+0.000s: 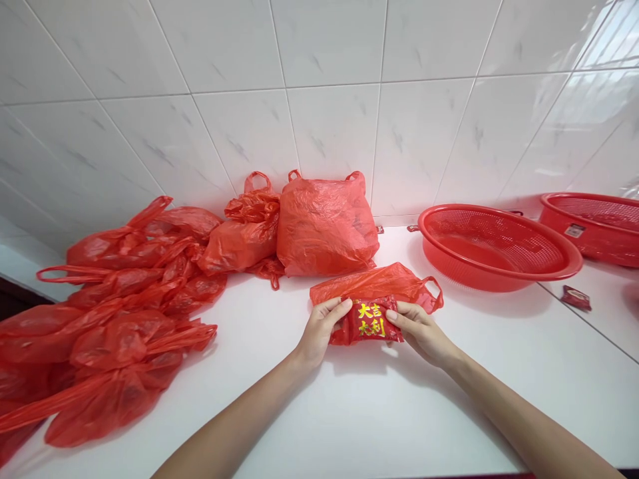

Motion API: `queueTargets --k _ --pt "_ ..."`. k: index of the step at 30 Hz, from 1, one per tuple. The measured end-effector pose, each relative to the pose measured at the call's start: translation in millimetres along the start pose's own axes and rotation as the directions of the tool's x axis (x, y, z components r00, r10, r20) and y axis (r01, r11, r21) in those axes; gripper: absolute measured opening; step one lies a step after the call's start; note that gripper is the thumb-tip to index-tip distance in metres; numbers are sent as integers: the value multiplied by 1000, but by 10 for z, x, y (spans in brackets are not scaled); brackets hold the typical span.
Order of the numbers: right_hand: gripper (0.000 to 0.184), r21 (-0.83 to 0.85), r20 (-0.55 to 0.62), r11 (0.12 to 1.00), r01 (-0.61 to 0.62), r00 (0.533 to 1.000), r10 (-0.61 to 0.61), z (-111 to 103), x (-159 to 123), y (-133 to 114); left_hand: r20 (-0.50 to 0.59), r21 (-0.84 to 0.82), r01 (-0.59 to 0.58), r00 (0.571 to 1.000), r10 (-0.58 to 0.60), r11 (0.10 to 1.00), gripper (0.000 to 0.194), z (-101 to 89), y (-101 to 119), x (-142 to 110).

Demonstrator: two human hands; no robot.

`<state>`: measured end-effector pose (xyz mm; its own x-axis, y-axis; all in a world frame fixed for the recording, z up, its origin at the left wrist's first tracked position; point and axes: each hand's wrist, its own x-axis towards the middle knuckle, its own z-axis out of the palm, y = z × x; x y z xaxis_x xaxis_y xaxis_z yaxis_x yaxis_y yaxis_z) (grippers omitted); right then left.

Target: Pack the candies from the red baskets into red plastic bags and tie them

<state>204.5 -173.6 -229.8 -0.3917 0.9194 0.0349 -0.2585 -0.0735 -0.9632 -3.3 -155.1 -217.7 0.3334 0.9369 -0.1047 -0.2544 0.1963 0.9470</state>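
Observation:
Between my two hands is a small red packet (373,320) with large yellow characters printed on its front. My left hand (319,329) pinches its left end, thumb on top. At the right end, my right hand (424,332) grips the packet the same way, and the fingers beneath are mostly hidden. Just behind the packet lies a flattened red plastic bag (384,283) with a loop handle at its right. Part of this bag also shows below and left of the packet, so I cannot tell whether my left fingers touch it.
Several tied red bags (124,319) fill the left side. A full red bag (327,226) leans near the tiled wall (334,126). To the right stand a red basket (499,246) and a second red basket (599,229). A small red packet (576,297) lies on the white table (279,412).

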Motion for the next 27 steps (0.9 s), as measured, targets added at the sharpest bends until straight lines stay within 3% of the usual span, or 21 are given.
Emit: queueTargets --k 4,11,20,27 --pt "38 7 -39 1000 17 999 -17 -11 17 -8 116 79 -13 993 4 997 48 9 17 -25" --pt "33 -8 -75 996 91 993 -92 -15 30 -27 228 246 -63 974 5 967 50 10 -9 -28" --pt "36 -83 -84 988 129 987 -136 -33 18 -17 238 255 -94 971 32 962 50 6 2 -35" --pt "35 -196 26 970 141 990 -139 -34 4 -53 226 263 -159 969 100 951 50 10 -20 -24"
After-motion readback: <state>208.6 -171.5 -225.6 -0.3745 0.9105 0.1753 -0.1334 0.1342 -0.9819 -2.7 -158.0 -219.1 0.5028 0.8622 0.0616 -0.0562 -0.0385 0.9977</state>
